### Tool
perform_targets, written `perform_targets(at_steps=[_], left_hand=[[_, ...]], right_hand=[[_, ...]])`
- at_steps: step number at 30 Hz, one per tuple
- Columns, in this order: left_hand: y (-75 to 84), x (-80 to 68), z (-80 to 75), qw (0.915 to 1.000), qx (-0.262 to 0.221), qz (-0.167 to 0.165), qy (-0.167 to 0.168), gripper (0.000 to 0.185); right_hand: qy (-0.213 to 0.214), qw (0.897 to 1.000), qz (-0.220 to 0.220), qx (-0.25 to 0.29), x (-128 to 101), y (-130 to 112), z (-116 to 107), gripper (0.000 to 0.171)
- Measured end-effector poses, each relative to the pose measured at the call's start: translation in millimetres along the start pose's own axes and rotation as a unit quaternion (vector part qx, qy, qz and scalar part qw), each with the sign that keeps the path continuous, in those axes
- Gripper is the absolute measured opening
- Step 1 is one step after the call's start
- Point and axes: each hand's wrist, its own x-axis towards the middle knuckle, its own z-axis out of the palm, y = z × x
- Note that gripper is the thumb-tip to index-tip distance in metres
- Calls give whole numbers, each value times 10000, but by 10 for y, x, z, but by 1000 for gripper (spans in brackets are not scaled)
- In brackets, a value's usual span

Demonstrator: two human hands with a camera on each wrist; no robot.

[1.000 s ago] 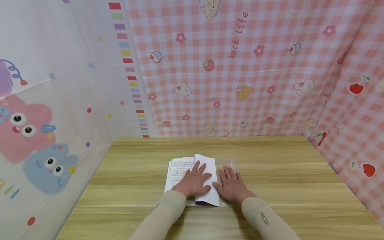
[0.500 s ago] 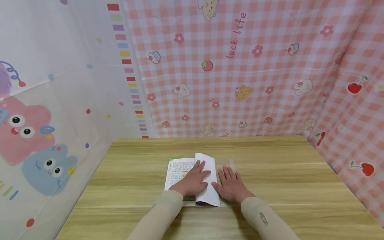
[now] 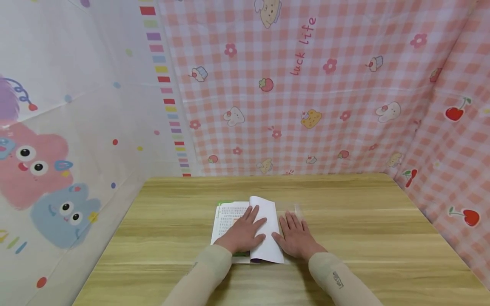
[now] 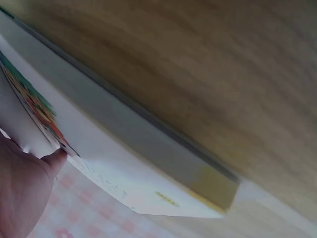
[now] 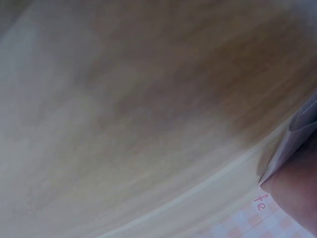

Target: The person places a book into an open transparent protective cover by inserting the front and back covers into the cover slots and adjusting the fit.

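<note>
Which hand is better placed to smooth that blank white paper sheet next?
Probably the left hand: it lies spread partly across the blank white paper sheet, whereas the right hand lies mostly beyond its edge, over clear plastic.

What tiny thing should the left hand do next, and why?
Maybe the left hand could gently press the white sheet flatter, since its near edge bows up, and the right hand rests beside it on clear plastic.
</note>
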Motion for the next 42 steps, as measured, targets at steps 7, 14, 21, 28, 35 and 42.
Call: perform_targets(at_steps=[7, 14, 21, 28, 35, 42], left_hand=[[35, 9, 0, 9997, 111, -172, -95, 54], [-6, 51, -4, 9993, -310, -147, -120, 55], [-84, 17, -46, 9955, -940, 18, -120, 54], [-42, 12, -100, 9981, -559, 116, -239, 53], [-28, 26, -84, 9990, -292, 46, -340, 53], [-4, 23, -89, 9992, -238, 18, -329, 53]], right_hand=[[-44, 9998, 81, 155, -44, -65, -60, 79], [-37, 9999, 97, 124, -59, -100, -67, 76], [-117, 9994, 111, 295, -112, -187, -182, 73], [96, 9986, 34, 510, -159, -213, -277, 61], [149, 9998, -42, 161, -156, -153, -273, 57], [167, 9998, -114, 59, -209, -128, -281, 54]])
